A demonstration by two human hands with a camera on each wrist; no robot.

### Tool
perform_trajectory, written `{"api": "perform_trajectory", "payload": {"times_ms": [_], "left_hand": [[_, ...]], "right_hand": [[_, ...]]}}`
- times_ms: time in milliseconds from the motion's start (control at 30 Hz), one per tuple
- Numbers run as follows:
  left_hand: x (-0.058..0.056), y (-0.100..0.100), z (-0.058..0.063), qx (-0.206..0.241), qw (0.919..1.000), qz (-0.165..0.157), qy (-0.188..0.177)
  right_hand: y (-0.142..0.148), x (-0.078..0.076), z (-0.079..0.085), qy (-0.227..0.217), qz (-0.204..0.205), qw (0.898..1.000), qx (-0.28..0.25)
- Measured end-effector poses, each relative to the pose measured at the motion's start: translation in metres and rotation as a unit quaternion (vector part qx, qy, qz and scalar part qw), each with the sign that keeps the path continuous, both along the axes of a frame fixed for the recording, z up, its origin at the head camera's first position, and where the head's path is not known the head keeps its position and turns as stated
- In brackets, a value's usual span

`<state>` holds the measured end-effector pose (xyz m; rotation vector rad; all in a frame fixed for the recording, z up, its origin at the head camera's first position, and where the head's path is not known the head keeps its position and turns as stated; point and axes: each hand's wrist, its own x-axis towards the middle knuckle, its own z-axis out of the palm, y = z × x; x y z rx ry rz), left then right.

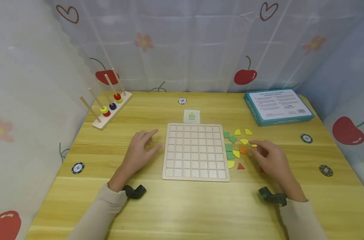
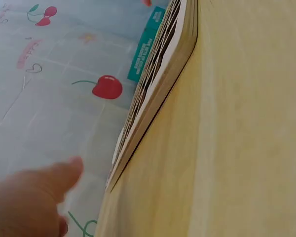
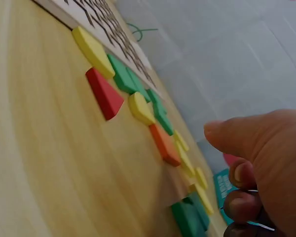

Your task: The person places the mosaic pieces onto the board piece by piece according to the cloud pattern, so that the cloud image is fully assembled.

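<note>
A pale wooden grid board (image 1: pixel 195 180) lies in the middle of the table. To its left, my left hand (image 1: pixel 141 150) is held with thumb and index finger spread, nothing between them. My right hand (image 1: pixel 268 158) hovers over loose pieces at the board's right, index finger and thumb apart. A yellow quarter-round piece (image 1: pixel 254 145) shows between those fingertips in the head view, partly hidden. Close by are an orange piece (image 1: pixel 243 150), yellow quarter-rounds (image 1: pixel 244 142) and green squares (image 1: pixel 230 155). A red triangle (image 3: pixel 104 94) lies nearer the front.
Behind the board lies a small pattern card (image 1: pixel 192 116). A peg stand (image 1: pixel 113 111) with coloured beads stands back left, its pegs upright. At the back right is a teal box (image 1: pixel 279 106). Poker chips, such as the blue one (image 1: pixel 78 168), lie around the table.
</note>
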<state>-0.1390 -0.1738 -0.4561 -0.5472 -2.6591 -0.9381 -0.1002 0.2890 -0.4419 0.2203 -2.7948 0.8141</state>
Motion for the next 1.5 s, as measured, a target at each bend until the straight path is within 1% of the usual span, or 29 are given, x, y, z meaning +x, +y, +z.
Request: {"api": "perform_trajectory", "payload": {"times_ms": [33, 100, 167, 233, 300, 367, 467, 567, 667, 800, 1233, 1400, 1500], "left_hand": [[0.000, -0.001, -0.002, 0.014, 0.9998, 0.003, -0.015], [0.001, -0.001, -0.005, 0.026, 0.9984, 0.007, -0.050], [0.002, -0.001, -0.007, 0.026, 0.9966, -0.001, -0.078], [0.002, 0.000, -0.008, 0.016, 0.9954, -0.013, -0.094], [0.002, 0.001, -0.009, -0.002, 0.9953, -0.027, -0.092], [0.001, 0.002, -0.008, -0.020, 0.9958, -0.036, -0.082], [0.001, 0.003, -0.007, -0.042, 0.9956, -0.043, -0.072], [0.000, 0.003, -0.006, -0.052, 0.9951, -0.047, -0.069], [0.000, 0.003, -0.007, -0.053, 0.9949, -0.049, -0.070], [0.000, 0.001, -0.009, -0.053, 0.9950, -0.048, -0.070], [0.001, -0.002, -0.013, -0.050, 0.9950, -0.045, -0.073], [0.001, -0.002, -0.014, -0.053, 0.9947, -0.046, -0.075], [0.000, -0.001, -0.015, -0.053, 0.9946, -0.049, -0.074]], "right_hand": [[0.001, 0.000, -0.001, -0.017, -0.001, 1.000, -0.007], [0.002, 0.000, -0.003, -0.049, -0.002, 0.999, -0.017], [0.003, 0.000, -0.005, -0.075, -0.002, 0.997, -0.024], [0.004, 0.000, -0.006, -0.089, -0.003, 0.996, -0.028], [0.006, 0.000, -0.008, -0.089, -0.004, 0.996, -0.023], [0.008, -0.001, -0.009, -0.088, -0.006, 0.996, -0.019], [0.010, -0.002, -0.008, -0.092, -0.006, 0.996, -0.016], [0.011, -0.002, -0.007, -0.099, -0.004, 0.995, -0.015], [0.011, -0.002, -0.007, -0.105, -0.004, 0.994, -0.010], [0.008, -0.002, -0.008, -0.096, 0.000, 0.995, 0.002], [0.001, -0.006, -0.017, -0.035, 0.018, 0.998, 0.047], [0.001, -0.006, -0.018, -0.024, 0.019, 0.998, 0.048], [0.001, -0.005, -0.017, -0.025, 0.015, 0.998, 0.047]]}}
